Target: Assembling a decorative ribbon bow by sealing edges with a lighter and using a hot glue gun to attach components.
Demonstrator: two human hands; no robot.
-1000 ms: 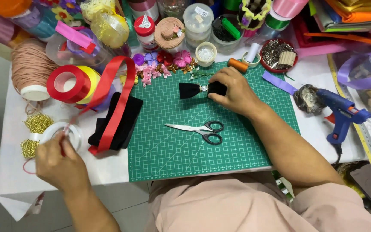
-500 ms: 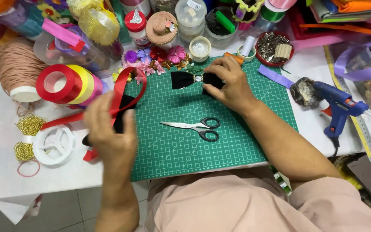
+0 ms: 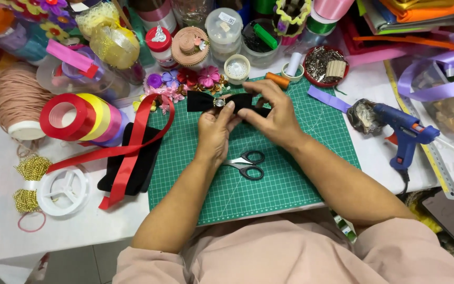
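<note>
Left hand [image 3: 214, 131], off the white spool [image 3: 63, 190] near the table's left edge, now joins right hand [image 3: 269, 113], both sets of fingers pinched on the black bow [image 3: 206, 101] at the green cutting mat's [image 3: 269, 184] far edge.

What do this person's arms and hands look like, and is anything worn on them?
Both forearms are bare. The left hand and right hand wear no gloves, and no rings or watch show. Pale pink sleeves of a loose top end near the elbows.
</note>
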